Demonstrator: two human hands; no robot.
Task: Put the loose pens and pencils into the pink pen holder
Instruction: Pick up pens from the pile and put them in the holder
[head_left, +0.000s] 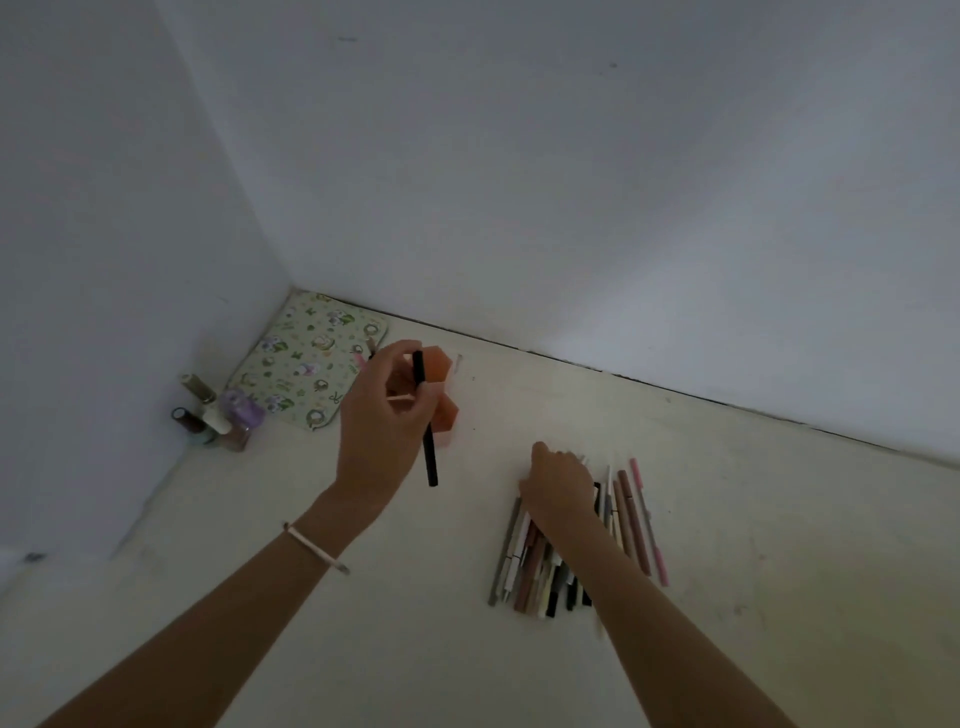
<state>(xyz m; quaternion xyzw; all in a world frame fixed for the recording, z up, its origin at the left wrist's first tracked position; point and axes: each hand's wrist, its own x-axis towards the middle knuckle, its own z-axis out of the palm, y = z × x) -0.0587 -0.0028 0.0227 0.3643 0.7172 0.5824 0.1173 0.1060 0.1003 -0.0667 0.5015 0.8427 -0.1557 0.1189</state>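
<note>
The left hand (382, 421) is holding a black pen (425, 418) above the pink holder (441, 387), the grip closed on the pen's upper half between thumb and fingers, so the pen is hanging close to upright with its lower end dangling in front of the holder. The step in hand looks like dropping this pen in. Next, the hand would need to bring the pen's lower end over one of the holder's open cells and let it slide down.

The right hand (558, 486) is resting on the pile of pens (540, 566) on the bench (753, 545), fingers curled down onto the pile's far end. Whether the grip is already closed on a pen I cannot tell, since the fingertips are hidden. Most likely it is choosing the next one.

The holder is standing near the wall, just beside a patterned pouch (306, 358), and the left hand is covering much of it. A couple of thin ends are sticking up at its far side, so it seems to have something in it, though what is unclear. The pile is large, so the task appears to be far from done. Small bottles (218, 415) are standing in the corner, well apart from the pile.
</note>
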